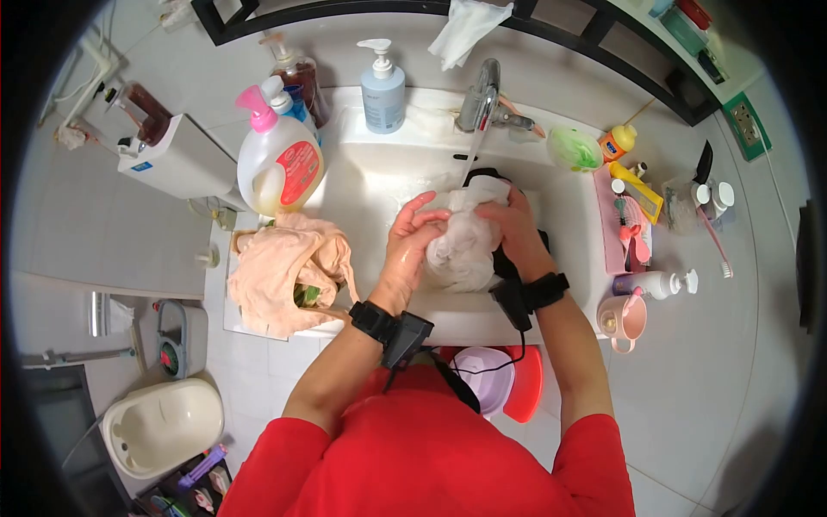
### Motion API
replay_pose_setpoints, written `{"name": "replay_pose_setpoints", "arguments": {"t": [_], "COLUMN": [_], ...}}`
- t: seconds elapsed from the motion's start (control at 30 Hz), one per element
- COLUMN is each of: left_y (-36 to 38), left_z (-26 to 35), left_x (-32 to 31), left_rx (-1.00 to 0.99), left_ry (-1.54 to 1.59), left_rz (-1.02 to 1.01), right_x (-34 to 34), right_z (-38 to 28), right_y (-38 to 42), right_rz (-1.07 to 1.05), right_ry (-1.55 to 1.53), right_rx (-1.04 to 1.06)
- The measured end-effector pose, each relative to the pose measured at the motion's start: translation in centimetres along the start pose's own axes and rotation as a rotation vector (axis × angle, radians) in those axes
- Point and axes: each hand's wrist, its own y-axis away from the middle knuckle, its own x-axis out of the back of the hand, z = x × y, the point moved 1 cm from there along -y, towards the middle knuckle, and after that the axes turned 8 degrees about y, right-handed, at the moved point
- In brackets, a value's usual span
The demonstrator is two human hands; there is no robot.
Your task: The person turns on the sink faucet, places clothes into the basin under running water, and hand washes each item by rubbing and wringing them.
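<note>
A bunched, wet white cloth (463,254) lies under the running faucet (484,96) in the white sink (573,293). My right hand (519,231) grips its upper right side, with fingers curled into the fabric. On the other side, my left hand (415,237) has its fingers apart, and its fingertips rest near or against the cloth's left edge. A black cloth (501,261) lies in the basin behind and beside the white one, partly hidden by my right hand. Water falls from the spout onto the area of the white cloth.
Along the left rim stand a large pink-topped detergent bottle (280,168) and a peach cloth (289,263). A blue pump bottle (382,90) stands at the back. To the right are a green dish (575,148), a pink organizer (611,228) and a pink mug (622,320).
</note>
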Motion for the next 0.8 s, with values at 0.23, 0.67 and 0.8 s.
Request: {"name": "replay_pose_setpoints", "arguments": {"t": [0.23, 0.67, 0.8], "left_y": [-1.0, -3.6, -2.7], "left_z": [1.5, 3.3, 6.5], "left_x": [0.0, -1.6, -6.1], "left_rx": [-0.082, -0.038, -0.075], "left_ry": [-0.402, -0.612, -0.564], "left_rz": [0.248, -0.178, -0.085], "right_x": [1.9, 5.3, 8.8], "right_z": [-3.2, -2.3, 3.6], "right_y": [1.5, 2.9, 2.3], "right_rz": [-0.079, -0.04, -0.209], "right_ry": [0.039, 0.395, 0.993], "right_rx": [0.126, 0.127, -0.007]}}
